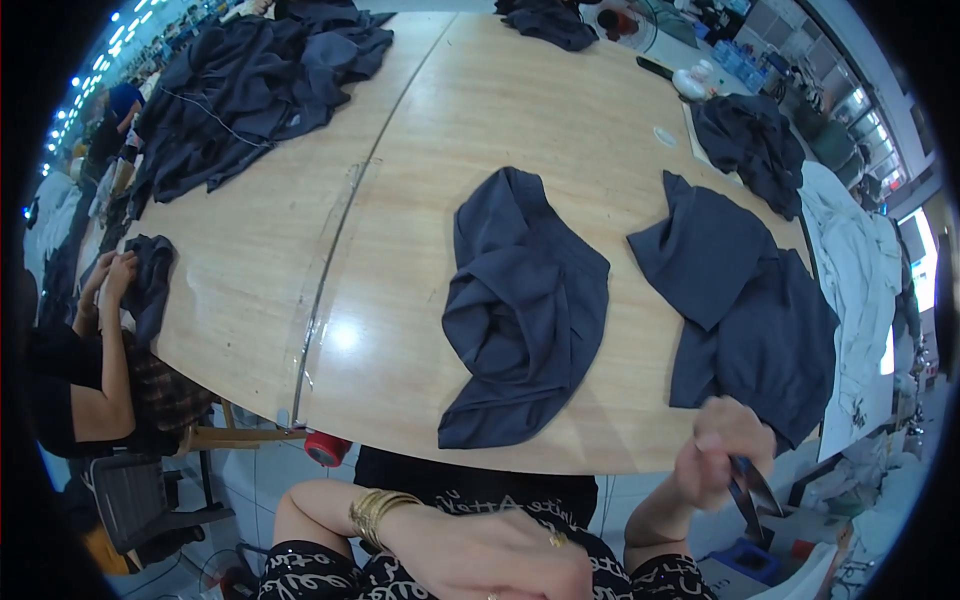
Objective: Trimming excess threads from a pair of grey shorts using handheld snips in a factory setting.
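Close to the table's front right edge, my right hand [722, 450] is closed around a pair of dark thread snips [752, 500], whose two blades point down and away from the palm. Just beyond that hand lies a folded dark grey garment [750, 320]. A second dark grey garment [525, 310] rests crumpled in the middle of the table, touched by neither hand. My left hand [490, 555], with gold bangles at the wrist and a ring, is held in front of my body below the table edge. Its fingertips are hidden.
The wooden table [420, 200] has a taped seam. Dark garments are heaped far left [250, 100], with more cloth at the back [550, 22] and right [750, 140]. At left, a seated person's hands [115, 270] hold dark cloth. White fabric [855, 270] hangs beyond the right edge.
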Tool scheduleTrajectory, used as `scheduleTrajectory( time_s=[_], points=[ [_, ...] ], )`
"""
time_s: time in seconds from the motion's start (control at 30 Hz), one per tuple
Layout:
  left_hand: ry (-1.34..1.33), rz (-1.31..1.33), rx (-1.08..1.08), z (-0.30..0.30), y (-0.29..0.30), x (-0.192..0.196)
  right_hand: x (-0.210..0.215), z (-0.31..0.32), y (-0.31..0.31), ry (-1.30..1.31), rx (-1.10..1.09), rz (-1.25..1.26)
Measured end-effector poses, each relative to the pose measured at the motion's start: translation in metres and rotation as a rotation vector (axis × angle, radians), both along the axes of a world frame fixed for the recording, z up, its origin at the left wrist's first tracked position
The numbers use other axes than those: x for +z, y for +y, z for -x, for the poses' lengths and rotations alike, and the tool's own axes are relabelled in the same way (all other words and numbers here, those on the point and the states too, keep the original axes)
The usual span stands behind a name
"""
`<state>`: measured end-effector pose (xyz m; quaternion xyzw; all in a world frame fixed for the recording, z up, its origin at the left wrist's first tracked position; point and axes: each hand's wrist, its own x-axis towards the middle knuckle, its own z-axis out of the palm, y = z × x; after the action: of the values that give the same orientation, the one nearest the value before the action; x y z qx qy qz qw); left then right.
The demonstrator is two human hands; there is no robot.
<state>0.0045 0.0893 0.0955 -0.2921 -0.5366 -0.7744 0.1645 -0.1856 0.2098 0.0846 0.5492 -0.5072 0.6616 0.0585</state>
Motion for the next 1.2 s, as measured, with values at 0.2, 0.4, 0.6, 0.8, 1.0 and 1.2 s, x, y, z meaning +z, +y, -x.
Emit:
scheduleTrajectory(
  time_s=[0.2, 0.4, 0.6, 0.8, 1.0, 1.2],
  points=[
    [-0.013, -0.05, 0.054, 0.002, -0.015, 0.005, -0.017, -0.003, -0.024, -0.218, -0.104, -0.345],
    [0.02, -0.221, -0.018, -0.006, -0.039, 0.027, -0.026, 0.005, -0.026, -0.178, -0.138, -0.563],
    [-0.624, -0.061, 0.87, -0.021, -0.099, -0.06, -0.051, 0.051, -0.044, -0.224, -0.305, -0.89],
    [-0.818, 0.256, 1.159, 0.011, -0.123, -0.129, -0.048, 0.076, -0.131, -0.476, -0.049, -0.722],
    [-0.788, 0.544, 1.193, 0.049, -0.128, -0.151, -0.129, 0.109, -0.234, -0.367, -0.039, -0.881],
    [-0.687, -0.369, 0.868, -0.026, -0.157, -0.102, -0.052, 0.13, -0.204, -0.769, 0.16, -0.883]
  ],
)
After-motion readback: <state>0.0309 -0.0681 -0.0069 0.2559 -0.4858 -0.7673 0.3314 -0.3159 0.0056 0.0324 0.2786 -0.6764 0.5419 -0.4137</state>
